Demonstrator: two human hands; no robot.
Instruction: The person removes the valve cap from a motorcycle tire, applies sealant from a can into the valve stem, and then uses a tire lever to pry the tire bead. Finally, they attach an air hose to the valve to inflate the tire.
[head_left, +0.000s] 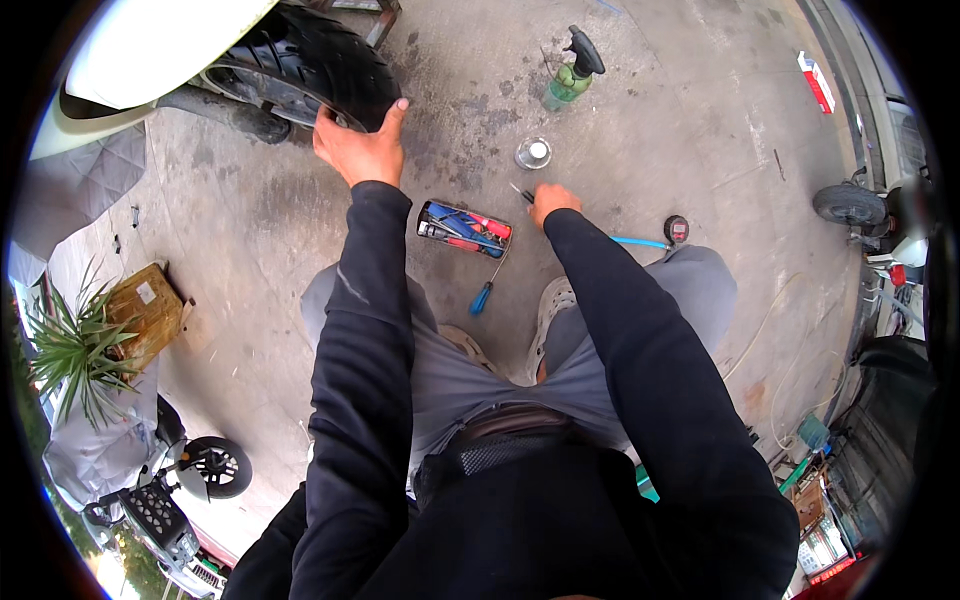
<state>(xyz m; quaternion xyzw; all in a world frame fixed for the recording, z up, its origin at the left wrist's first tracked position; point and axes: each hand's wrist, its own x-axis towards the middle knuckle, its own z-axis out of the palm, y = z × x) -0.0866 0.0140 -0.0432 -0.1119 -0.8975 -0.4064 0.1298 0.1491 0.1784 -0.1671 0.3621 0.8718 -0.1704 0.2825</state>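
At the upper left, my left hand grips the lower edge of a black scooter tire, its thumb along the tread and its fingers at the rim side. My right hand is closed around a slim tool with a dark handle and a thin metal tip, over the floor ahead of my feet; its exact kind is unclear. Between my forearms lies an open case of red- and blue-handled tools. A blue-handled screwdriver lies below it. A small clear jar with a white top stands beyond my right hand.
A green spray bottle stands farther out. A round gauge with a blue hose lies by my right knee. A red-and-white box is at the upper right. A potted plant and parked scooters line the edges.
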